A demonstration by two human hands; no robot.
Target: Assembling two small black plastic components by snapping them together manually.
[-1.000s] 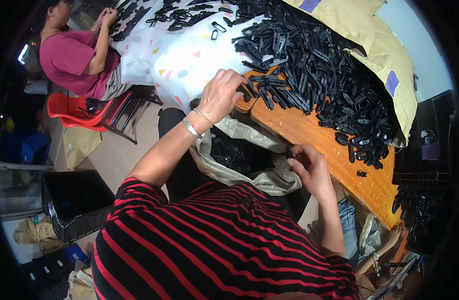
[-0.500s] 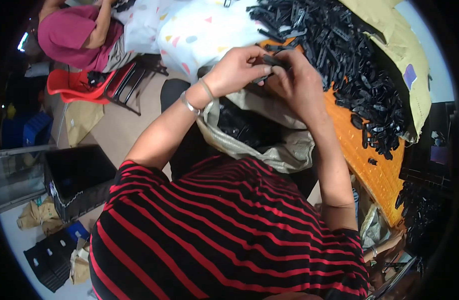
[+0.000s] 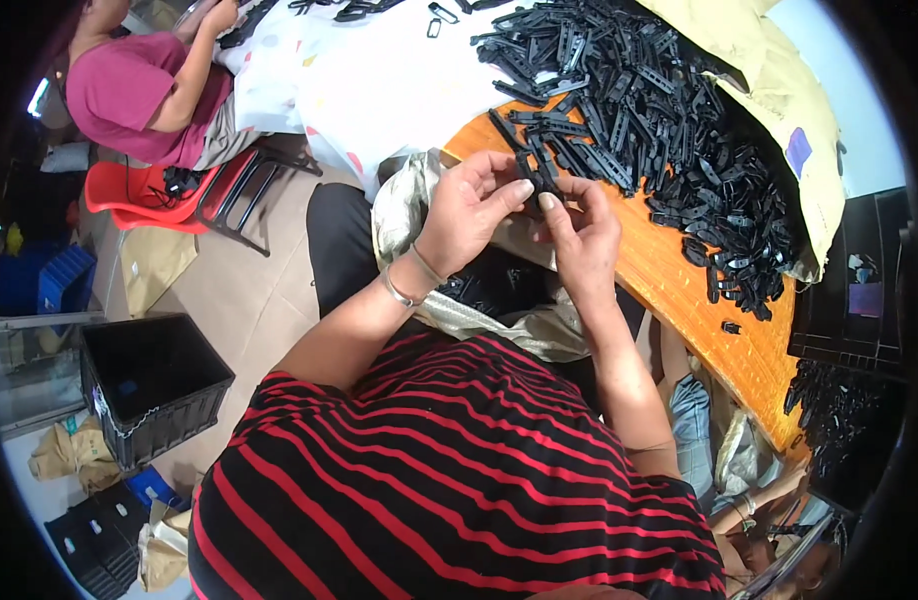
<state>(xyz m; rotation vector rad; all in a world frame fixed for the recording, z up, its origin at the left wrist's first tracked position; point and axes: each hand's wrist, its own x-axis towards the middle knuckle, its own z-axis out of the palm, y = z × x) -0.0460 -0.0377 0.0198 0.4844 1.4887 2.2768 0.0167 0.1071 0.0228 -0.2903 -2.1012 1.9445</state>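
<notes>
pinching slim black plastic [image 3: 542, 178], hands [image 3: 469, 212] nearly touch.

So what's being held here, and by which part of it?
The left hand and right hand both pinch black plastic, thumbs at its near end; whether one piece or several cannot be told.

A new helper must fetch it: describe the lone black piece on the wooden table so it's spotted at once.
Find the orange-brown wooden table, then the heap of black pieces on it. Just below the heap's lower end in the picture lies the lone black piece: small, stubby and by itself on bare wood, whereas its neighbours lie piled together.
</notes>
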